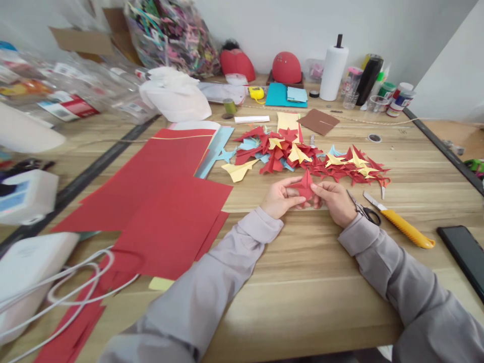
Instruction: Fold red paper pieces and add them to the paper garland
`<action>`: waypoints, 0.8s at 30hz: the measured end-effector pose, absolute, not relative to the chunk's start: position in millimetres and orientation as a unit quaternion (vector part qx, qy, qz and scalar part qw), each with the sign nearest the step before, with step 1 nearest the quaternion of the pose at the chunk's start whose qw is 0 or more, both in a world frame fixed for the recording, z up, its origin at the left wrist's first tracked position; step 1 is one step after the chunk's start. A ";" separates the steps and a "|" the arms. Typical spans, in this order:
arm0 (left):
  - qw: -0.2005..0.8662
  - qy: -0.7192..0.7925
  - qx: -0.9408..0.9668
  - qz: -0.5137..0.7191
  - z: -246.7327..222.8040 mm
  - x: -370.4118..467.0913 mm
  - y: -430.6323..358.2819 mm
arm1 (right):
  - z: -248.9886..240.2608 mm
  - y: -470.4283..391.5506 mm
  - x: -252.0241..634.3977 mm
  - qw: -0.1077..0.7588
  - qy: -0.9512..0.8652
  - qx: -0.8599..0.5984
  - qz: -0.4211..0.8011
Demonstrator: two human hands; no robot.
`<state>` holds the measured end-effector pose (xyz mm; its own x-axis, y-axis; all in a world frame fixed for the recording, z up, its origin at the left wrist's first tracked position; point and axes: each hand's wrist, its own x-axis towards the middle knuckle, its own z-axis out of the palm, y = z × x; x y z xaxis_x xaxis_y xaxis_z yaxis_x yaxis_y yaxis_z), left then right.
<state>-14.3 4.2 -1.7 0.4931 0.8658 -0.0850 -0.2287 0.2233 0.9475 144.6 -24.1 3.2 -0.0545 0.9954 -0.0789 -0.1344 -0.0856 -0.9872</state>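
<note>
Between both hands, a small piece of folded red paper [305, 185] is held up over the table, its pointed end upward. My left hand [282, 197] pinches its left side, thumb along the lower edge. On the right side, my right hand [335, 199] grips it between thumb and fingers. Just beyond lies a pile of folded paper pieces [272, 156] in red, yellow and light blue. Close to my right wrist are black-handled scissors [370, 214], partly hidden by the sleeve, and a yellow utility knife [408, 228].
Red paper sheets [177, 217] spread across the left side. A white device with cables [34, 282] lies at the front left, a phone [463, 257] at the right edge. Behind the pile are a brown paper square [318, 122], a tape measure [256, 93] and a white bottle [334, 73].
</note>
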 end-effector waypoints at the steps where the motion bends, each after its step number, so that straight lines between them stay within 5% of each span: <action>1: 0.710 0.323 0.494 0.384 -1.6 -14.5 4.2 | 3.3 -24.1 144.3 0.502 -0.455 -0.472 0.564; 16: 0.699 0.316 0.510 0.390 -1.5 -12.3 3.9 | 3.3 -22.1 145.4 0.541 -0.419 -0.471 0.557; 24: 0.595 0.304 0.571 0.477 -0.6 -7.2 -3.2 | 0.0 -20.0 148.5 0.557 -0.406 -0.455 0.563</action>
<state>-7.2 -3.2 -0.6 0.3601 0.9148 0.1831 -0.2202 -0.1074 0.9695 148.5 -20.0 0.0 0.0358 0.9975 -0.0602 -0.2585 -0.0489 -0.9648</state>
